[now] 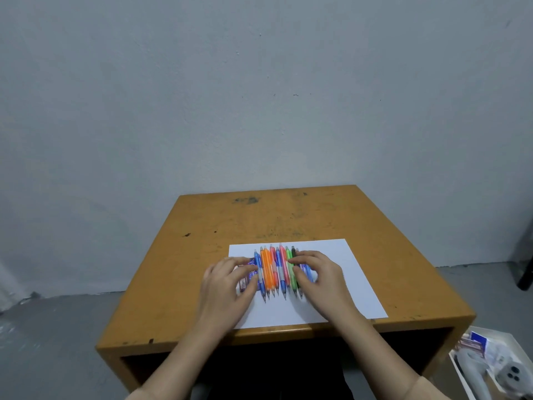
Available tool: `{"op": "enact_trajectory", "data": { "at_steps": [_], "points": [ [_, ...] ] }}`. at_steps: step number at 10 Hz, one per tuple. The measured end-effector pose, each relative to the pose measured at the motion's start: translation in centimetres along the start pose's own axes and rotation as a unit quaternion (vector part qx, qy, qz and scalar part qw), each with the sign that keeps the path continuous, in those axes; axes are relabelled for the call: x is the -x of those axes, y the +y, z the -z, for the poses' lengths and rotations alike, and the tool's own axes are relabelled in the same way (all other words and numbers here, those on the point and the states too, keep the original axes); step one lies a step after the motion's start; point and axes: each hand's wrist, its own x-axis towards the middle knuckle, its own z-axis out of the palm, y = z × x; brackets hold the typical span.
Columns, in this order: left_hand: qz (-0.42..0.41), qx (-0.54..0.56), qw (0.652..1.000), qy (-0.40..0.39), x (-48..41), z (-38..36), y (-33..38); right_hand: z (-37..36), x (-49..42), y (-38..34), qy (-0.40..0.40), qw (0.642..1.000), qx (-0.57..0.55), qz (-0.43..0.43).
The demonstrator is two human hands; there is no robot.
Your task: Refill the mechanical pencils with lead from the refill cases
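Pencils (272, 269) rowed on paper (354, 295), desk (259, 217); left hand (225, 284) partly covers refill cases (244, 282).

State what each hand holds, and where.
Nothing is held: the left hand rests on the refill cases, the right hand on the pencils.

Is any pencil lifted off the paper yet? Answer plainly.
No, the pencils all lie side by side on the white paper, with the left hand and right hand at the row's two ends.
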Motion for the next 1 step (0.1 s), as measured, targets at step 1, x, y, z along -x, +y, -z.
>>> {"op": "enact_trajectory", "data": {
  "at_steps": [1],
  "points": [
    [0.022,0.040,0.995,0.089,3.64,2.61,-0.08,2.58,3.03,-1.12,0.065,0.993,-0.095,0.018]
  ]
}}
